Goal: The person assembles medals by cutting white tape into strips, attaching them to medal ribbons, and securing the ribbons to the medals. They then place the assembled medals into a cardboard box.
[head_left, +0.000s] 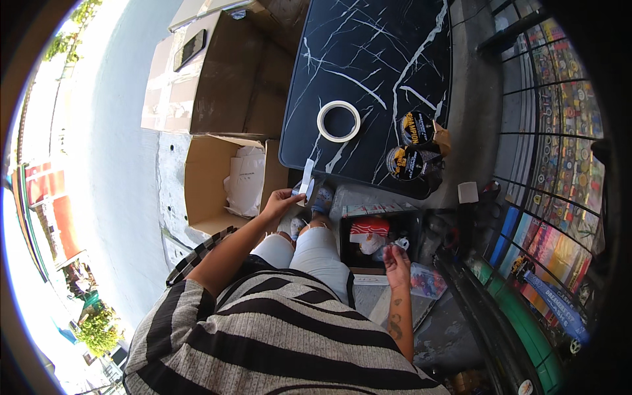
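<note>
Black marble-patterned tabletop (368, 79) fills the scene at twelve o'clock, a white roll of tape (338, 121) lying flat on it and two dark round tins (411, 145) near its edge at one o'clock. A seated person in a striped top reaches both arms out over white trousers. The left hand (282, 203) pinches a small white strip of paper (307, 176) between thumb and fingers, held upright just below the table's near edge, apart from the tape roll. The right hand (397, 259) hovers at four o'clock over a dark open box (378, 240) of red-and-white packets, fingers loosely curled; whether it grips anything cannot be told. An open cardboard carton (217, 181) holding white sheets stands at nine o'clock of the left hand, beside larger flattened cartons (217, 72). Handling the strip well appears to call for a light fingertip pinch at its lower end, keeping it straight and clear of the table edge so it does not crease.
</note>
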A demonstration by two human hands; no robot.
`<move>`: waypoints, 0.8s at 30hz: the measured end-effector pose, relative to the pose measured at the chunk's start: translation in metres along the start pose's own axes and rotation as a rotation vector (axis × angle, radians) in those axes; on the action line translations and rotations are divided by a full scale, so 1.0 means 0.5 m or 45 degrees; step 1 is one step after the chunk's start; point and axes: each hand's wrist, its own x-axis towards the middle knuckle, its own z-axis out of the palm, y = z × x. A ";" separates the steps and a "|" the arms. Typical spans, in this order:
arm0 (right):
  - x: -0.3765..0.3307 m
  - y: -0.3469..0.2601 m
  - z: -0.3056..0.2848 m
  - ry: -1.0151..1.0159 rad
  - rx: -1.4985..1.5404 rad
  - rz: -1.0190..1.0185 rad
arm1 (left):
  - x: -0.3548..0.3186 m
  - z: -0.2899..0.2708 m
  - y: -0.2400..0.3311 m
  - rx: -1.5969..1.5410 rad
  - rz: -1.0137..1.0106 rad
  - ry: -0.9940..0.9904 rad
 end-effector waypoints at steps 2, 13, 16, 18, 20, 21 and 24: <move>-0.027 0.053 0.092 -0.080 0.109 0.180 | 0.002 0.000 -0.007 -0.015 0.110 -0.034; 0.090 0.057 0.545 -0.694 -1.429 -1.187 | 0.030 -0.011 -0.059 -0.041 0.272 -0.049; 0.143 0.073 0.598 -0.561 -1.699 -1.644 | 0.052 -0.008 -0.091 0.000 0.284 -0.030; 0.166 0.087 0.610 -0.487 -1.713 -1.578 | 0.068 -0.006 -0.106 0.189 0.318 0.013; 0.182 0.097 0.614 -0.408 -1.749 -1.571 | 0.076 -0.005 -0.117 0.108 0.416 0.054; 0.186 0.101 0.613 -0.360 -1.783 -1.593 | 0.075 -0.004 -0.124 0.066 0.437 0.061; 0.194 0.106 0.615 -0.301 -1.711 -1.633 | 0.071 -0.005 -0.140 0.026 0.456 0.025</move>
